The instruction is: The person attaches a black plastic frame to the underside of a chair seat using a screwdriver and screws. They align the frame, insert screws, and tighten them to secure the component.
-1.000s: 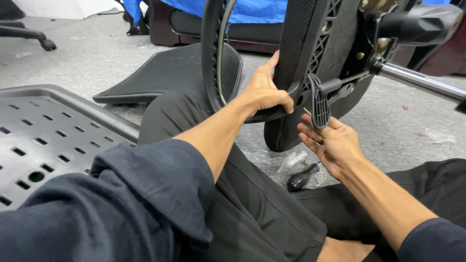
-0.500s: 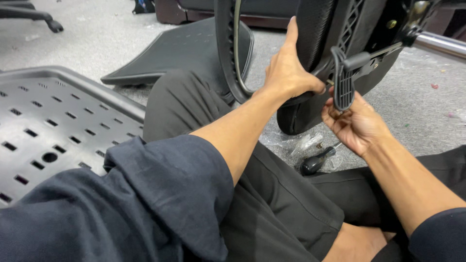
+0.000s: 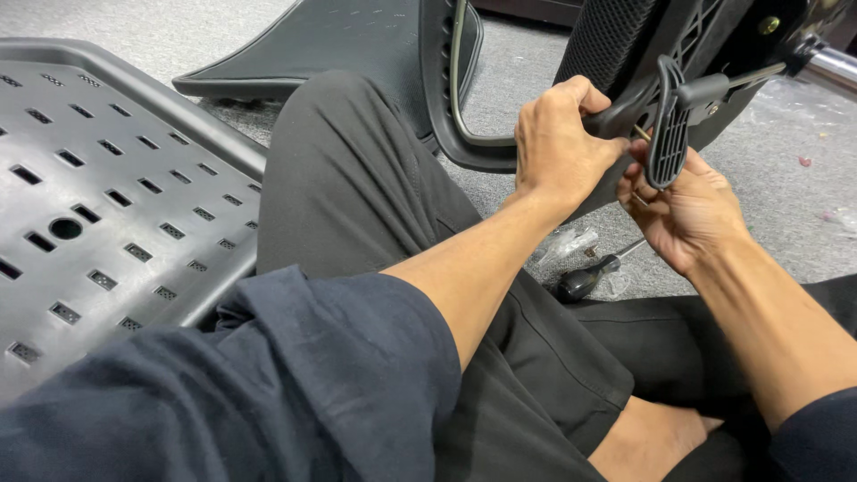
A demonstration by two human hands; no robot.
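At the far left lies a large black plastic panel (image 3: 98, 187), flat on the grey carpet floor (image 3: 786, 214) and pierced with rows of small rectangular slots and one round hole. Just right of it, the person's bent knee in black trousers (image 3: 357, 187) rises through the middle of the view, with a dark blue sleeve (image 3: 268, 393) filling the bottom left. Behind the knee, at the top, a second flat black panel (image 3: 330, 45) rests on the floor.

Right of centre, an upturned black office chair seat (image 3: 616, 45) with mesh fabric and a curved plastic rim is tipped on its edge. The left hand (image 3: 558, 143) is closed around the lower rim of this seat, fingers curled over the edge. Touching it on the right, the right hand (image 3: 683, 210) is cupped palm-up beneath a black ribbed lever paddle (image 3: 668, 134) that hangs from the seat's underside; its fingers are curled near a small brass-coloured screw or pin, though whether they pinch it cannot be told. Below both hands, on the floor between the legs, lies a black-handled screwdriver (image 3: 585, 278) beside a crumpled clear plastic bag (image 3: 571, 243). A chrome tube (image 3: 835, 64) juts off at the top right.
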